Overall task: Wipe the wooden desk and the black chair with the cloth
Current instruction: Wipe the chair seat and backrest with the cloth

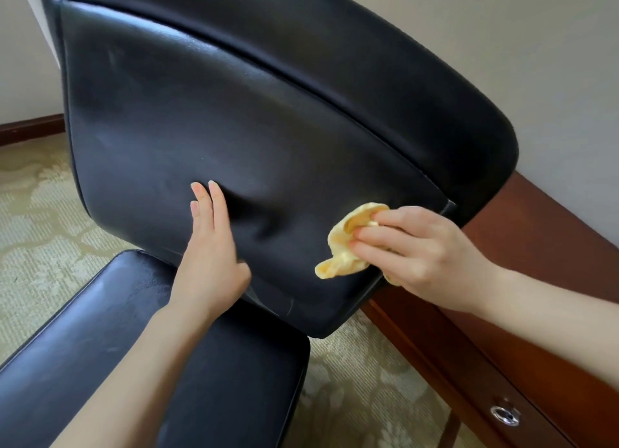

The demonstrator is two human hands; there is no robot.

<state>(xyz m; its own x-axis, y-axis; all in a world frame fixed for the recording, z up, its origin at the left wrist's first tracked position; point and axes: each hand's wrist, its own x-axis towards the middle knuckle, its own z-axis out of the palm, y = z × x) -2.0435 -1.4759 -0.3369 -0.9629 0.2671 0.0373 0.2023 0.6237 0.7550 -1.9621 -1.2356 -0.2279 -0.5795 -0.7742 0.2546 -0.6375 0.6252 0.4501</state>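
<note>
Patterned beige carpet (pixel 40 233) lies under the black chair (pixel 234 112), whose backrest stands just in front of the wooden tabletop (pixel 536 246). On the backrest's lower corner nearest the tabletop, the right grip (pixel 412 250) presses the yellow cloth (pixel 341 246), fingers curled over it, with folds spilling out past the fingertips. The left grip (pixel 211 256) lies flat and wide on the backrest's lower middle, holding nothing.

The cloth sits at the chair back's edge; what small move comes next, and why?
Probably sweep the yellow cloth across the chair backrest toward the left hand, which lies flat on it: the right hand holds the cloth bunched at one lower corner, and dull smears show further up.
</note>
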